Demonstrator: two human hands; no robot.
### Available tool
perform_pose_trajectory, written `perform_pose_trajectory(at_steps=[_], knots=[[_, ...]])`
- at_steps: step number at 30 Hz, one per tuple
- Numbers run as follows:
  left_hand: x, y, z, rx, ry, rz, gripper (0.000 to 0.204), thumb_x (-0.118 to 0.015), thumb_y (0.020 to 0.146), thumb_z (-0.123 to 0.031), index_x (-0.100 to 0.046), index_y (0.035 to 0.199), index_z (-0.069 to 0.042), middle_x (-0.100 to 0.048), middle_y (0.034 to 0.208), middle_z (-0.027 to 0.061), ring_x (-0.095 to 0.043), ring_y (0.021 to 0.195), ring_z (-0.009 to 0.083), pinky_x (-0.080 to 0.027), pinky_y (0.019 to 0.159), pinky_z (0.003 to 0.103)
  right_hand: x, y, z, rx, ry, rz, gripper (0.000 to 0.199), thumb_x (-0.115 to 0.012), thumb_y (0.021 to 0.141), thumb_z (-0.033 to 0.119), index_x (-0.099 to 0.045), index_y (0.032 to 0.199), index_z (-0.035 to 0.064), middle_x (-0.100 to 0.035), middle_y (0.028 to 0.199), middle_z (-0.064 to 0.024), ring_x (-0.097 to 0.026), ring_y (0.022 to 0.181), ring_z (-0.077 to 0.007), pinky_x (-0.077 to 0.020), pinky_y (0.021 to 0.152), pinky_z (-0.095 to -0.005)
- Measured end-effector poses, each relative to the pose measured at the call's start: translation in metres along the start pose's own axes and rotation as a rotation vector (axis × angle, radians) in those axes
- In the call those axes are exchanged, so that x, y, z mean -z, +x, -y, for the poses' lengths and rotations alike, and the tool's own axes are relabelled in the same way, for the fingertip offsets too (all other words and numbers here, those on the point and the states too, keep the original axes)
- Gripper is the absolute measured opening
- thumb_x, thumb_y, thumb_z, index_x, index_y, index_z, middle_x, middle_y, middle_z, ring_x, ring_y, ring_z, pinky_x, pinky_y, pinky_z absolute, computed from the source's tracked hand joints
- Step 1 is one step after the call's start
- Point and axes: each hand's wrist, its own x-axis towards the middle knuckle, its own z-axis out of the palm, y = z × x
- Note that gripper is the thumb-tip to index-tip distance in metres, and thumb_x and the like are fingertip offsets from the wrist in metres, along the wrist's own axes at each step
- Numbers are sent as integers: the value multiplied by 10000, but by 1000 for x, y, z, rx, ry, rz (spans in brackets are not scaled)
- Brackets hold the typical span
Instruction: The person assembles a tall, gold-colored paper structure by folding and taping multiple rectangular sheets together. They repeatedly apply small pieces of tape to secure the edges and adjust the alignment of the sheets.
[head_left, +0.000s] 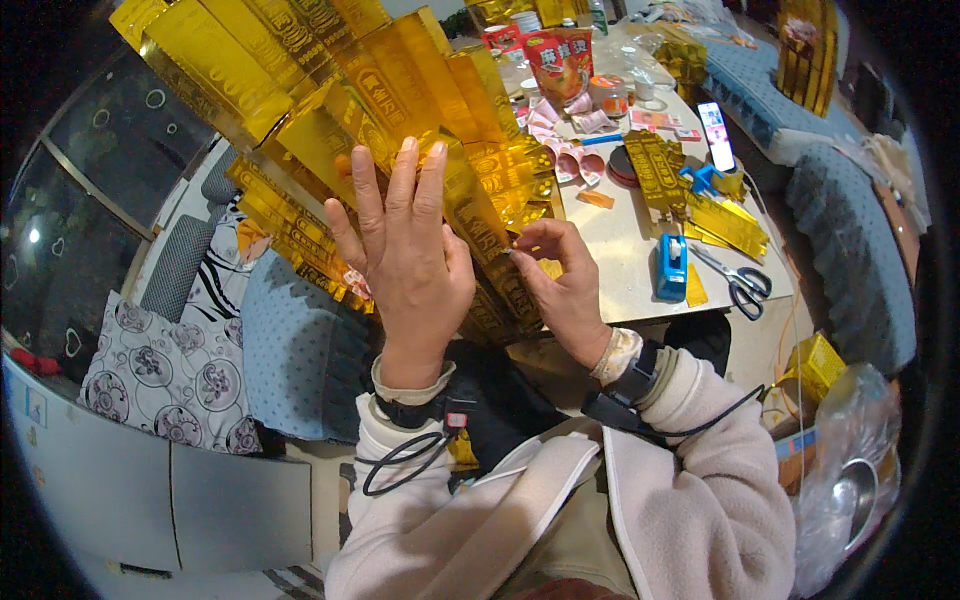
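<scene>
A large stack of shiny gold foil paper bars (pixel 385 75) fills the space in front of me, its blocks standing side by side at a slant. My left hand (pixel 415 250) lies against the gold foil with its fingers stretched out and nothing gripped. At the lower right edge of the stack, my right hand (pixel 562 278) has thumb and forefinger pinched together. A tiny pale bit shows at those fingertips, too small to make out. Behind my right hand, crumpled gold foil (pixel 520 180) hangs off the stack's side.
On the pale table (pixel 625 280) at right are a blue tape dispenser (pixel 672 268), black-handled scissors (pixel 745 285), a lit phone (pixel 716 137), flat gold strips (pixel 730 225), pink paper rolls (pixel 575 160) and a red food packet (pixel 560 65). A blue sofa seat (pixel 300 340) and patterned cushion (pixel 175 380) lie left.
</scene>
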Motion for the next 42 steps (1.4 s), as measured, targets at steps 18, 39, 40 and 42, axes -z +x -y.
perform_pose_trajectory(at_steps=[18, 39, 40, 42], knots=[[-10, -5, 9, -49, -107, -24, 782, -719, 811, -118, -451, 1545, -143, -429, 1617, 83, -182, 1595, 337, 0, 1277, 526, 1, -5, -2, -56, 117, -29, 264, -705, 932, -22, -592, 1165, 32, -650, 1023, -41, -630, 912, -113, -534, 812, -262], [-10, -8, 8, -40, -136, -2, 810, -712, 807, -85, -429, 1565, -126, -405, 1630, 94, -150, 1601, 351, 17, 1276, 528, -16, -11, 12, -293, 155, 45, 152, -713, 1000, 162, -688, 1023, 14, -659, 828, 8, -577, 733, -56, -494, 675, -244], [-11, -7, 8, -40, -136, -3, 809, -711, 807, -84, -429, 1565, -126, -406, 1629, 95, -150, 1601, 353, 15, 1276, 529, -17, -11, 11, -295, 141, 37, 153, -717, 997, 163, -696, 1022, 13, -669, 826, 4, -583, 729, -58, -497, 673, -248], [-11, -7, 8, -45, -142, -9, 808, -710, 808, -82, -428, 1564, -125, -407, 1628, 97, -150, 1600, 357, 12, 1276, 532, -17, -9, 11, -292, 108, 28, 167, -732, 986, 173, -709, 1008, 9, -684, 802, -6, -598, 708, -64, -501, 659, -252]])
